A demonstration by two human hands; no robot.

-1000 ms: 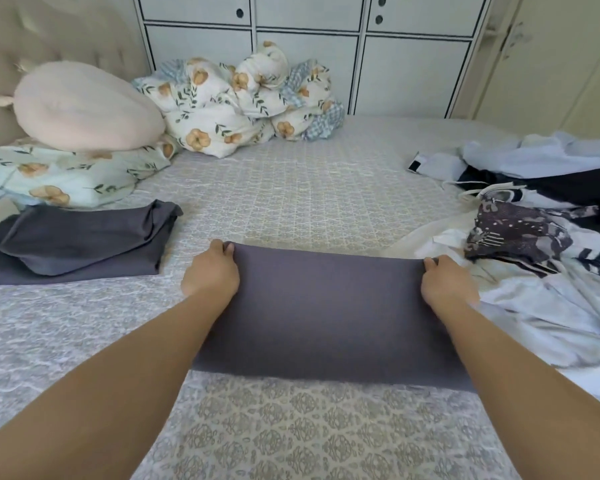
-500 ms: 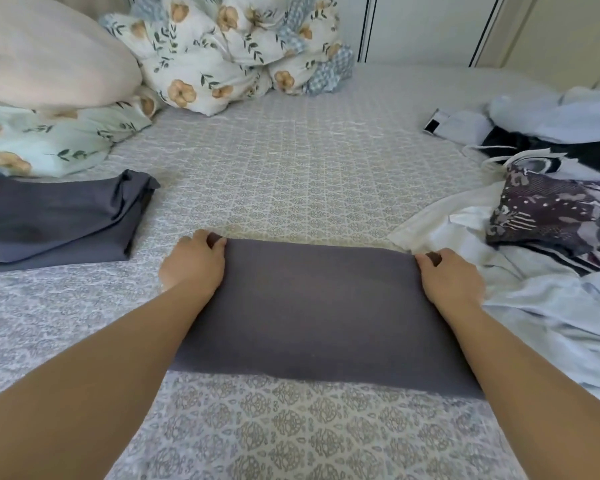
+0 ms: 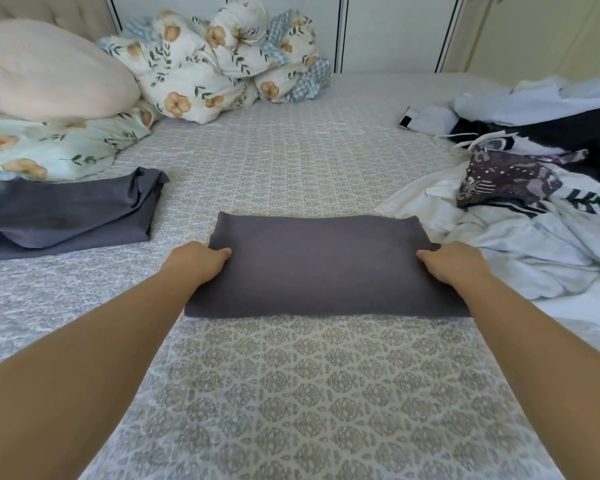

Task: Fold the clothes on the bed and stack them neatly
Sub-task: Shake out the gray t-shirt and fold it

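A folded dark grey garment (image 3: 323, 268) lies flat on the patterned bedspread (image 3: 291, 393) in front of me. My left hand (image 3: 198, 265) holds its left side edge about halfway along, fingertips on top of the cloth. My right hand (image 3: 452, 265) holds the right side edge the same way. A stack of folded dark grey clothes (image 3: 63, 213) sits on the bed at the left. A heap of unfolded clothes (image 3: 520, 209), white, pale blue, black and a purple patterned piece, lies at the right.
A pink pillow (image 3: 49, 71) rests on a floral pillow (image 3: 56, 150) at the far left. A bunched floral duvet (image 3: 222, 64) sits at the head of the bed before white cupboard doors (image 3: 395, 29).
Both hands have come back from the garment's far corners to the middle of its side edges. The far edge now lies flat on the bed.
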